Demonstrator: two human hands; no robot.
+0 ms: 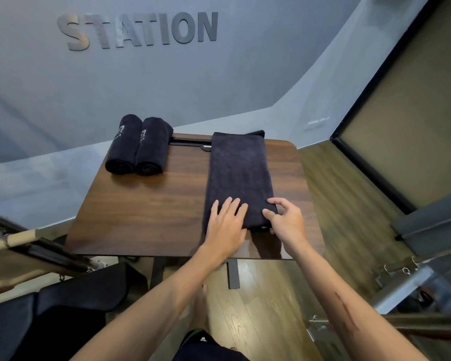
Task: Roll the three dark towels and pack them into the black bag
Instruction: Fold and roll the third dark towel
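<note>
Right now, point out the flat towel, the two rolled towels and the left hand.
flat towel (238,173), head view, middle of its top surface.
two rolled towels (138,147), head view, seam where the rolls touch.
left hand (225,222), head view, back of the hand, resting on the towel's near end.

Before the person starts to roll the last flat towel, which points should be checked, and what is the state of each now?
1. Flat towel lies folded in a long strip on the table: ok.
2. Left hand rests flat on the near end of the towel: ok.
3. Right hand pinches the near right corner: ok.
4. Near edge already turned over to start the roll: not ok, it lies flat.
5. Two rolled towels lie side by side at the far left, apart from the strip: ok.
6. Black bag ready and open: cannot tell.
</note>
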